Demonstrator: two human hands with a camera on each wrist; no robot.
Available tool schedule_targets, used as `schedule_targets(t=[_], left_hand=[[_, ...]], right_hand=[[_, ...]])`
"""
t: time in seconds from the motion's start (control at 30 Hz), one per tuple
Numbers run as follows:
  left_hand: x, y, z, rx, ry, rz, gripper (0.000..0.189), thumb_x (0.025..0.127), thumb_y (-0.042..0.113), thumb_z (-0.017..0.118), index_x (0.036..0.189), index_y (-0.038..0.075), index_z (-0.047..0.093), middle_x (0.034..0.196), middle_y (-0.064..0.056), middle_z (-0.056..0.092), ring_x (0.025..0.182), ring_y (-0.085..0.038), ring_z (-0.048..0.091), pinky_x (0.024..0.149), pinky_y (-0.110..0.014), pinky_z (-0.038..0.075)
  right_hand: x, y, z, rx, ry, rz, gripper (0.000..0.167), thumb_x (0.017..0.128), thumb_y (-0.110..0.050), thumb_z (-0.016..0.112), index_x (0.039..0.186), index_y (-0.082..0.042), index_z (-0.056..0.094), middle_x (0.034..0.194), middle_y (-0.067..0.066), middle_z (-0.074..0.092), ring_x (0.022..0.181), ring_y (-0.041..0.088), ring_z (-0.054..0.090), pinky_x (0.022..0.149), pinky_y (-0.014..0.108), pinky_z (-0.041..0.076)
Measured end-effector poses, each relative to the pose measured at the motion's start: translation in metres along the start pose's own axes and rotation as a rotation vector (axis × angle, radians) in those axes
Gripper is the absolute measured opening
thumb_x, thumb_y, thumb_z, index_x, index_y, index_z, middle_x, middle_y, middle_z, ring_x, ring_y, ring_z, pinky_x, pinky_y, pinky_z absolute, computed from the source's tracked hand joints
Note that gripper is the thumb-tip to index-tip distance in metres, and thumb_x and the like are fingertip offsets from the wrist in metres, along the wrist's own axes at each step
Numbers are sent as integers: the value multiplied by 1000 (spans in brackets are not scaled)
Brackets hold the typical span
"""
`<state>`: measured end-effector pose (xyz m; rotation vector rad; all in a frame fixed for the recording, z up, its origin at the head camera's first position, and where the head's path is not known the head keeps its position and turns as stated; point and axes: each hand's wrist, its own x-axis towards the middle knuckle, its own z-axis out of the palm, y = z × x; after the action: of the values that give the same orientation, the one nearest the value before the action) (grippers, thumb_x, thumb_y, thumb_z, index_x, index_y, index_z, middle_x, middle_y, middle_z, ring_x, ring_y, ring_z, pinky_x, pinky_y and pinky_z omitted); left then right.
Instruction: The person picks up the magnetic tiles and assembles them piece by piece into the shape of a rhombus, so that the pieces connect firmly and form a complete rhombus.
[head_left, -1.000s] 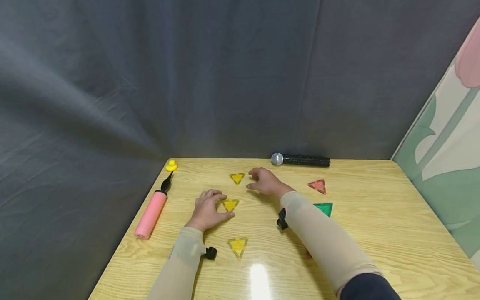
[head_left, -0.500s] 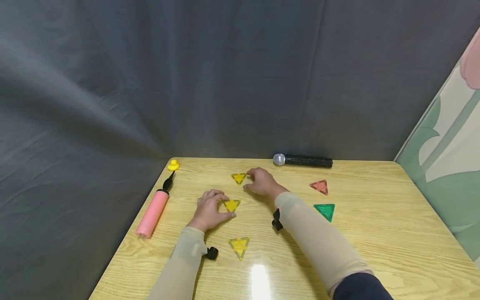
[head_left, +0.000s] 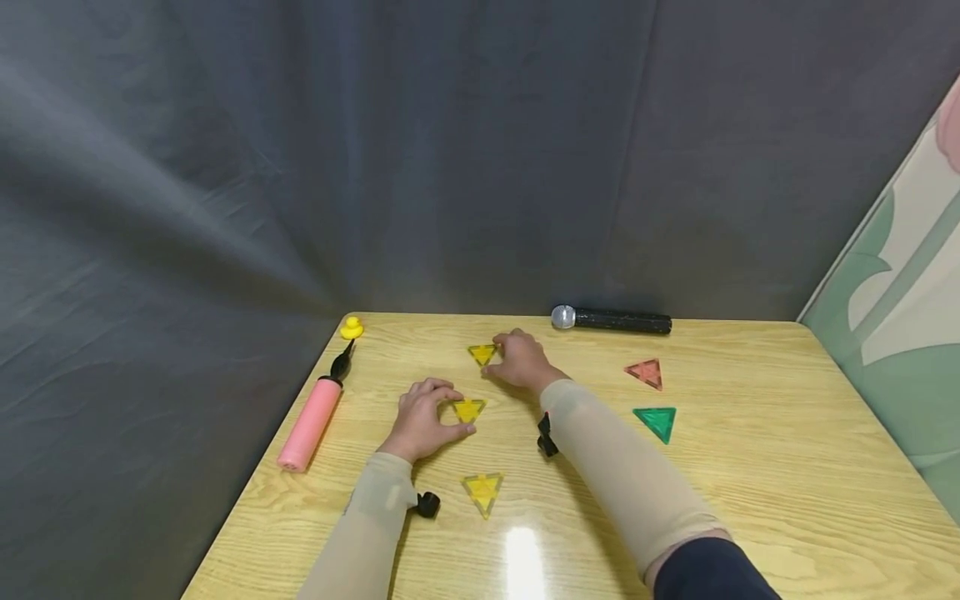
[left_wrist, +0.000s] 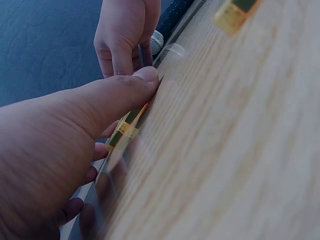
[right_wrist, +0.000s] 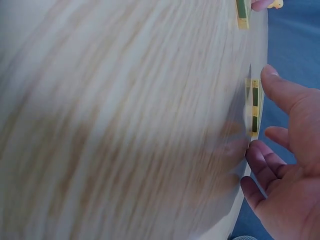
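Three yellow triangular tiles lie in a rough column on the table (head_left: 570,517). My left hand (head_left: 423,421) pinches the middle yellow tile (head_left: 469,410), index finger at its upper left corner and thumb by its lower tip. In the left wrist view that tile (left_wrist: 122,131) sits between thumb and fingers. My right hand (head_left: 521,360) is at the right side of the far yellow tile (head_left: 482,355), thumb and fingers spread about it. A small gap shows between the right thumb and this tile (right_wrist: 255,107) in the right wrist view. The near yellow tile (head_left: 483,493) lies untouched.
A red triangular tile (head_left: 647,373) and a green one (head_left: 656,422) lie to the right. A black microphone (head_left: 615,321) rests along the back edge. At the left are a pink hand pump (head_left: 311,425) and a yellow rubber duck (head_left: 351,327). Dark curtain (head_left: 480,167) hangs behind.
My right hand has moved left, closer to the far yellow tile, and its forearm no longer covers the green tile. The left hand has stayed at the middle tile. The view has shifted slightly.
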<state>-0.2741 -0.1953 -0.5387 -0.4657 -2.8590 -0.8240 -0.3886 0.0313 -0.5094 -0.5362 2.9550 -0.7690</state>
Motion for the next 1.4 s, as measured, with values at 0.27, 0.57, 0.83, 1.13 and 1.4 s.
schedule_targets(t=[0.27,0.57,0.83,1.13,1.4], left_hand=[[1,-1,1,9,-12,-15,59,80,57,88,126,24,72,139,5,56,131,-23,47,112,-54,31],[4,-1,1,15,-28,-15,62,80,59,87,129,24,71,141,4,56,133,-24,46,113,-51,31],[4,0,0,9,-28,-20,61,80,58,87,128,24,71,141,5,56,134,-24,46,113,-52,31],[3,0,1,10,-30,-29,60,80,58,87,127,24,72,140,5,56,133,-23,46,114,-53,30],[1,2,-2,0,-21,-19,59,80,54,89,127,20,72,139,3,57,132,-26,47,114,-56,30]], right_hand=[[3,-6,1,-75,-18,-11,82,86,-51,85,150,-7,58,132,15,58,122,34,53,110,53,41],[5,-10,0,-125,-37,53,69,90,-49,82,144,-11,64,132,13,56,122,33,51,110,51,41],[2,-17,-3,-100,-23,71,75,85,-57,83,139,-8,66,129,13,56,123,34,51,109,56,40],[10,-22,8,-150,21,116,65,83,-57,84,127,-9,73,121,13,58,115,35,53,103,56,43],[5,-24,2,-159,-15,101,62,85,-51,84,127,-8,73,123,11,59,117,34,54,105,53,45]])
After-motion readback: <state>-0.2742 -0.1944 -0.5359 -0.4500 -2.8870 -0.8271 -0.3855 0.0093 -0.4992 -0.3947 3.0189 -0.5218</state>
